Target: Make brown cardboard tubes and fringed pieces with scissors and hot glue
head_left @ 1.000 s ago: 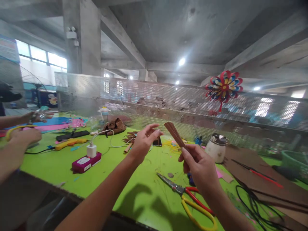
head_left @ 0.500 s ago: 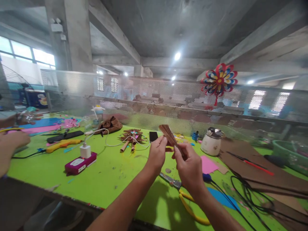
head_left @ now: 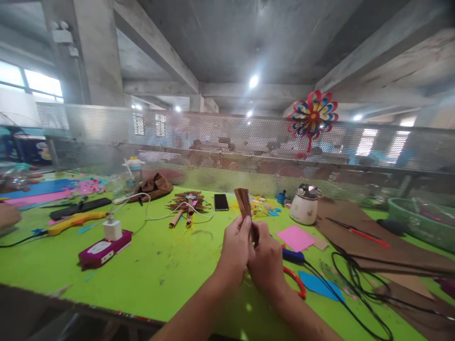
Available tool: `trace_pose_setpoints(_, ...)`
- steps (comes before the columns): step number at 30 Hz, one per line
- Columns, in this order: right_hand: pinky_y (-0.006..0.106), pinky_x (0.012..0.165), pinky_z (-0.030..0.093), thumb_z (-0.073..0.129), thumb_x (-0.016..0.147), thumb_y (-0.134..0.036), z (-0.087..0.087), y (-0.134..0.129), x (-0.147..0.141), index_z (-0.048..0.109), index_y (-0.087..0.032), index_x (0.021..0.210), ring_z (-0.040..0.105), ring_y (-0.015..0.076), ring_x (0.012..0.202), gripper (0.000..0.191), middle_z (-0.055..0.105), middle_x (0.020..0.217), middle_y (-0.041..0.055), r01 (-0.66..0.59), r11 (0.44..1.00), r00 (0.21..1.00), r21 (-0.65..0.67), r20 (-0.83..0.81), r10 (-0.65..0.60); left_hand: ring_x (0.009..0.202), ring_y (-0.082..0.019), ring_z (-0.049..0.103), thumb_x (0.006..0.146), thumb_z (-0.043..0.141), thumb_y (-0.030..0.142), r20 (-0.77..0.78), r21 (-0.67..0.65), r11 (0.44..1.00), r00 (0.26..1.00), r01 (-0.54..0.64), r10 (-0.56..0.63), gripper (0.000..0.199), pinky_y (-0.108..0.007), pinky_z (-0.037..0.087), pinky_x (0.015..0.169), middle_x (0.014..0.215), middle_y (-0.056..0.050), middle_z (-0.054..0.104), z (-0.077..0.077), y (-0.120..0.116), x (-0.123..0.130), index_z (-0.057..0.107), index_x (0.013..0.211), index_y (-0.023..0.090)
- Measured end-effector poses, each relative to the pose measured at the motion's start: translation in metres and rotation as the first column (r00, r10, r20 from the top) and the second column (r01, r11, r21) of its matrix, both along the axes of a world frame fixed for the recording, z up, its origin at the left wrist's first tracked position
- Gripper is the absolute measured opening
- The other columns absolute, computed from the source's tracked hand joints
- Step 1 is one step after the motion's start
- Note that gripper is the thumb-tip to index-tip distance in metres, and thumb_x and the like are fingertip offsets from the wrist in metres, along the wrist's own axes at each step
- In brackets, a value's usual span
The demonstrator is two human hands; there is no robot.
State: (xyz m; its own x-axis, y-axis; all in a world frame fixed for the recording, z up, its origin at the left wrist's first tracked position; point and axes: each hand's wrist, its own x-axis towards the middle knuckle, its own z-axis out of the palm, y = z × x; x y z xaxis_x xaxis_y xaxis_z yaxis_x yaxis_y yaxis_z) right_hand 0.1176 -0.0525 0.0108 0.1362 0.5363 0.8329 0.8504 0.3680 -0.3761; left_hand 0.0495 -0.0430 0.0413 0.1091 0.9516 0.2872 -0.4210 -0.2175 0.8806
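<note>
A pleated strip of brown paper [head_left: 243,201] stands nearly upright between my two hands, its folds fanning slightly at the top. My left hand [head_left: 236,241] pinches it from the left with the thumb pressed along the pleats. Wrapped round the lower part from the right is my right hand [head_left: 265,251], its fingers curled in. The paper's bottom end is hidden by my hands. Beyond them on the green table lie a black phone [head_left: 221,202] and a pleated brown paper figure [head_left: 189,202] with rolled paper legs. A red looped handle [head_left: 296,282] shows beside my right wrist.
At left are a purple power strip [head_left: 105,249] with a white plug [head_left: 112,229] and a yellow glue gun [head_left: 76,222]. At right stand a white jug [head_left: 304,206], pink paper [head_left: 295,237], black cables [head_left: 355,274] and brown sheets [head_left: 341,227]. Another person's hand [head_left: 9,215] is far left.
My hands have come together lower on the pleated paper, which has turned more upright. The view has shifted right. The yellow-handled scissors seen before no longer show.
</note>
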Motion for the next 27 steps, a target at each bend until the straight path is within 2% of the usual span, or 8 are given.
trace_pose_setpoints(3, 0.029, 0.049, 0.038, 0.037, 0.088, -0.016, -0.004, -0.004, 0.000, 0.056, -0.010, 0.098, 0.063, 0.0236, 0.054, 0.022, 0.066, 0.065, 0.0093, 0.043, 0.998, 0.996, -0.042, 0.086, -0.039, 0.066, -0.012, 0.051, 0.076, 0.061, 0.040, -0.049, -0.026, 0.999, 0.999, -0.018, 0.017, 0.026, -0.023, 0.040, 0.060, 0.069, 0.001, 0.054, -0.005, 0.004, 0.001, 0.057, 0.082, 0.015)
trace_pose_setpoints(7, 0.031, 0.061, 0.044, 0.047, 0.078, -0.010, -0.004, -0.015, 0.001, 0.052, -0.009, 0.116, 0.068, 0.0261, 0.073, 0.038, 0.072, 0.084, 0.0128, -0.047, 0.969, 0.992, -0.243, 0.103, 0.074, 0.057, -0.011, 0.049, 0.077, 0.058, 0.041, -0.122, -0.093, 0.995, 0.993, -0.019, 0.007, 0.026, -0.023, 0.040, 0.058, 0.062, 0.004, 0.049, -0.010, 0.011, -0.002, 0.055, 0.084, 0.016)
trace_pose_setpoints(10, 0.031, 0.063, 0.044, 0.051, 0.081, -0.016, 0.000, -0.024, 0.007, 0.052, -0.013, 0.121, 0.068, 0.0258, 0.073, 0.041, 0.073, 0.086, 0.0103, -0.061, 0.920, 0.981, -0.388, 0.146, 0.127, 0.052, -0.011, 0.048, 0.078, 0.054, 0.042, -0.152, -0.149, 0.988, 0.987, 0.032, -0.055, 0.029, -0.023, 0.040, 0.055, 0.058, 0.006, 0.045, -0.014, 0.013, -0.006, 0.054, 0.091, 0.016)
trace_pose_setpoints(13, 0.032, 0.057, 0.042, 0.052, 0.085, -0.026, 0.007, -0.026, 0.023, 0.057, -0.016, 0.117, 0.067, 0.0255, 0.064, 0.034, 0.074, 0.077, 0.0078, -0.072, 0.884, 0.957, -0.462, 0.217, 0.191, 0.051, -0.011, 0.048, 0.079, 0.053, 0.045, -0.222, -0.119, 0.989, 0.968, 0.090, -0.115, 0.031, -0.023, 0.039, 0.053, 0.058, 0.005, 0.046, -0.021, 0.015, -0.011, 0.052, 0.088, 0.015)
trace_pose_setpoints(17, 0.031, 0.063, 0.044, 0.046, 0.089, -0.025, 0.019, -0.017, 0.053, 0.068, -0.017, 0.093, 0.065, 0.0211, 0.069, 0.024, 0.072, 0.076, 0.0080, -0.173, 0.886, 0.958, -0.430, 0.137, 0.253, 0.042, -0.007, 0.035, 0.080, 0.050, 0.051, -0.350, -0.062, 0.989, 0.925, 0.137, -0.150, 0.034, -0.020, 0.028, 0.043, 0.051, 0.009, 0.038, -0.030, 0.020, -0.016, 0.047, 0.077, 0.017)
trace_pose_setpoints(20, 0.030, 0.066, 0.046, 0.051, 0.086, -0.025, 0.027, -0.004, 0.071, 0.068, -0.018, 0.076, 0.063, 0.0184, 0.071, 0.021, 0.069, 0.077, 0.0058, -0.291, 0.866, 0.944, -0.408, 0.025, 0.329, 0.042, -0.007, 0.027, 0.083, 0.047, 0.049, -0.442, -0.013, 0.992, 0.889, 0.126, -0.119, 0.032, -0.020, 0.022, 0.043, 0.050, 0.009, 0.032, -0.031, 0.024, -0.018, 0.045, 0.075, 0.018)
trace_pose_setpoints(24, 0.031, 0.064, 0.048, 0.054, 0.084, -0.031, 0.034, 0.015, 0.085, 0.066, -0.015, 0.090, 0.061, 0.0192, 0.076, 0.022, 0.068, 0.087, 0.0090, -0.246, 0.945, 0.960, -0.215, -0.190, 0.207, 0.047, -0.009, 0.029, 0.087, 0.042, 0.047, -0.558, 0.064, 0.991, 0.828, 0.117, -0.062, 0.031, -0.021, 0.022, 0.045, 0.054, 0.007, 0.034, -0.031, 0.029, -0.020, 0.046, 0.075, 0.018)
trace_pose_setpoints(27, 0.031, 0.062, 0.050, 0.056, 0.082, -0.031, 0.036, 0.030, 0.088, 0.064, -0.014, 0.103, 0.061, 0.0195, 0.079, 0.029, 0.065, 0.098, 0.0116, -0.301, 0.934, 0.941, -0.194, -0.216, 0.259, 0.052, -0.011, 0.033, 0.088, 0.040, 0.046, -0.627, 0.123, 0.980, 0.778, 0.157, -0.046, 0.032, -0.022, 0.028, 0.049, 0.058, 0.005, 0.037, -0.036, 0.033, -0.023, 0.050, 0.078, 0.017)
